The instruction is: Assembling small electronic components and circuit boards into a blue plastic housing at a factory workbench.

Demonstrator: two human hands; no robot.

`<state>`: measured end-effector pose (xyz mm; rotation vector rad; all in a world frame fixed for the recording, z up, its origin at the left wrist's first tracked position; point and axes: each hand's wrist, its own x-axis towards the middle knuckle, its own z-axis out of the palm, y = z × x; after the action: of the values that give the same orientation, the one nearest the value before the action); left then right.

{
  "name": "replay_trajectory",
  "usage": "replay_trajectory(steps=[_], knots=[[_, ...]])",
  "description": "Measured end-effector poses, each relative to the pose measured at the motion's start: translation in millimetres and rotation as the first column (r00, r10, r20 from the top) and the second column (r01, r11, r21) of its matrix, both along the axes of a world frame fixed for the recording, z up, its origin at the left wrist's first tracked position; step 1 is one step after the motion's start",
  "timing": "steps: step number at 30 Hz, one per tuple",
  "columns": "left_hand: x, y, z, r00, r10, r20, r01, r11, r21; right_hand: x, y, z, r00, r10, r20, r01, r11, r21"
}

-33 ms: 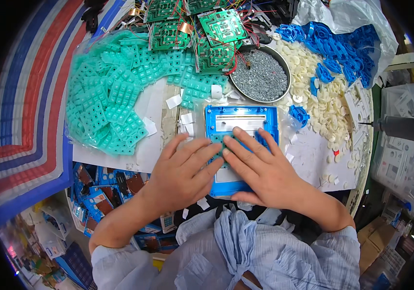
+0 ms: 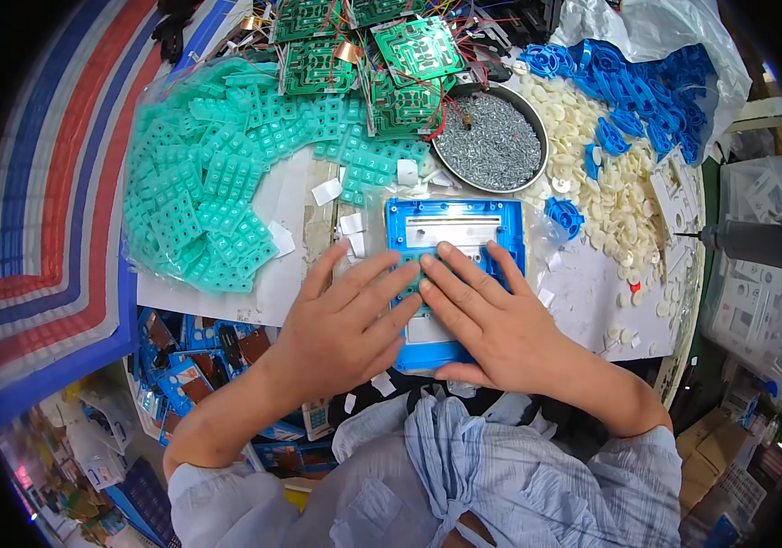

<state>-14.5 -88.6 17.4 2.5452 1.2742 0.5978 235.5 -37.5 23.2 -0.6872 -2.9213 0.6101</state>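
A blue plastic housing (image 2: 437, 357) with a white inner panel (image 2: 453, 235) lies on the table in front of me, its inside facing up. Part of a teal rubber keypad (image 2: 409, 258) shows inside it between my fingers; the rest is covered. My left hand (image 2: 341, 315) reaches over the left rim, fingers stretched out and tips resting on the keypad. My right hand (image 2: 496, 324) lies flat across the housing's right side, fingers extended toward the keypad and panel, thumb near the lower rim. Neither hand grips anything.
Teal keypads (image 2: 217, 173) are heaped at the left, with green circuit boards (image 2: 418, 50) behind. A round tin of small screws (image 2: 491, 142) stands beyond the housing. Cream plastic discs (image 2: 592, 164) and blue parts (image 2: 628, 87) spread right, near a dark electric screwdriver (image 2: 752, 243).
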Motion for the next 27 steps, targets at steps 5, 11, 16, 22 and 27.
replay_trajectory(steps=[5, 11, 16, 22, 27], knots=[[-7, 1, 12, 0.972, -0.073, -0.223, 0.053, 0.994, -0.093, 1, -3, 6, 0.997, -0.001, 0.08, -0.001, 1.0, 0.03], [-15, 11, 12, 0.963, -0.139, -0.232, 0.104, 0.982, -0.155, -2, 0, 19, 0.99, 0.025, 0.137, -0.025, 1.0, -0.003], [-11, 9, 10, 0.957, -0.19, -0.221, 0.165, 0.978, -0.124, 13, 8, 36, 0.998, -0.017, 0.054, 0.017, 1.0, 0.013], [0, 20, 9, 0.937, -0.295, -0.186, 0.255, 0.944, -0.211, 42, 16, 39, 0.98, -0.168, -0.104, 0.169, 0.986, 0.003], [3, 24, 8, 0.929, -0.324, -0.181, 0.267, 0.922, -0.28, 50, 10, 37, 0.969, -0.2, -0.148, 0.197, 0.98, -0.034]])
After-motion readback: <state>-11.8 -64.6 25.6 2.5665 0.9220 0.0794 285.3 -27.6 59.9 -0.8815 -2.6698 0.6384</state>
